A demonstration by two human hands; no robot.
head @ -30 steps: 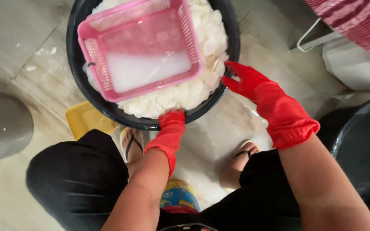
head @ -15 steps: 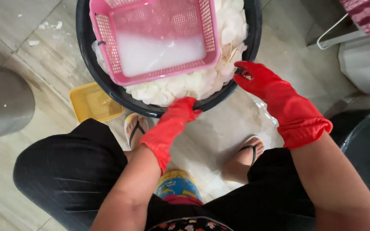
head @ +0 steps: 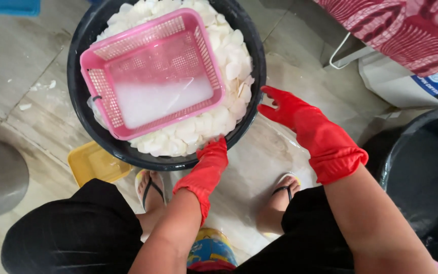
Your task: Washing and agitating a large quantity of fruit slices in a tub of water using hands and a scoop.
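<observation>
In the upper middle of the frame stands a large round black plastic tub (head: 79, 109) on the grey tiled floor (head: 21, 76). The tub is full of thin white slices (head: 229, 61) lying in milky water. On top of the slices sits a pink rectangular plastic basket with mesh walls (head: 150, 71), a little tilted, and some white foamy water is seen through its bottom.

The left hand (head: 213, 155), in a red rubber glove, is at the lower rim of the tub, near the centre of the frame; its fingers are closed over the rim, so it grips the tub's edge. The right hand (head: 292, 111), also in a red rubber glove, is at the right side of the tub, touching or just beside the outer wall, with fingers spread and holding nothing that I can see.

A small yellow plastic container (head: 95, 165) lies just below the tub at the left, partly under it. At the right edge of the frame is another dark round tub (head: 422, 167). In the upper right hangs a red patterned cloth (head: 406, 30). The person's feet in sandals (head: 150, 190) stand on the wet floor below the tub.
</observation>
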